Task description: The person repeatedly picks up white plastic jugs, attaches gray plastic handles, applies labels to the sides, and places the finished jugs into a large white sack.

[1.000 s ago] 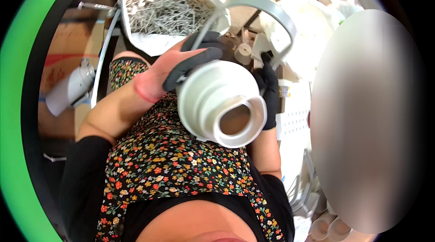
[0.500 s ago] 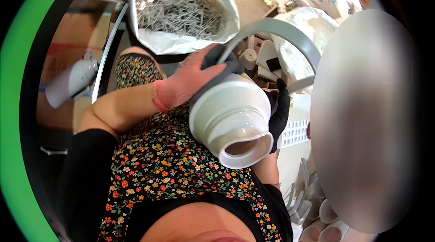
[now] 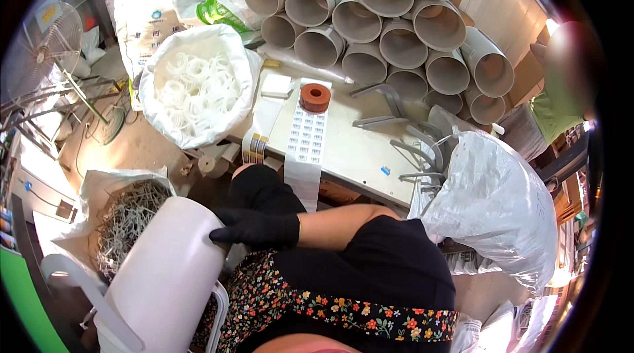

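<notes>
A white plastic cylindrical container (image 3: 165,260) leans across the lower left, at the left side of my lap. A curved grey handle (image 3: 92,297) spans its lower end. My right hand (image 3: 254,228), in a black glove, reaches leftward with its fingers closed over the container's upper edge. My left hand is out of view, and the container's lower end runs out at the bottom of the picture. Just beyond the container, a white bag (image 3: 79,198) holds a tangle of thin metal rods (image 3: 129,221).
A worktable (image 3: 356,148) carries label sheets (image 3: 307,135), a reddish-brown tape roll (image 3: 315,97) and loose grey handles (image 3: 429,151). Behind stand stacked white cylinders (image 3: 403,42). A bag of white rings (image 3: 198,95), a full plastic bag (image 3: 495,201), a fan (image 3: 46,56) and another person (image 3: 555,112) surround it.
My view has swung toward the worktable. The container now lies lower left, its narrow neck out of sight. My left hand, in a pink and grey glove on the container before, has left the picture.
</notes>
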Tool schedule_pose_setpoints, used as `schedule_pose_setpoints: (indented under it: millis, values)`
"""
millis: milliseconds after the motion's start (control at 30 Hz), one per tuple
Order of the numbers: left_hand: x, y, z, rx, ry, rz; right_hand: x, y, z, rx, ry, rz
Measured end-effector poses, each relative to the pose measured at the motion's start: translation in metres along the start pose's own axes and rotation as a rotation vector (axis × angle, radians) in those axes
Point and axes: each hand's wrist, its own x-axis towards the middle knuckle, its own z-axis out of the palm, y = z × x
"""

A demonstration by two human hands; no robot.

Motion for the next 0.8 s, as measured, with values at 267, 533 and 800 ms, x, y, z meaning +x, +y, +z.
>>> schedule_pose_setpoints:
  millis: [267, 533, 800]
  values:
    - [-0.021, -0.027, 0.001, -0.229, -0.032, -0.094, -0.021, -0.029, -0.013, 0.496, 0.283, 0.138]
    - [0.036, -0.052, 0.078, -0.315, -0.454, -0.306, -0.073, -0.104, -0.144, 0.486, 0.612, -0.523]
    - [0.038, -0.058, 0.11, -0.222, -0.367, -0.482, -0.235, -0.373, -0.22, -0.077, 0.973, -1.271]
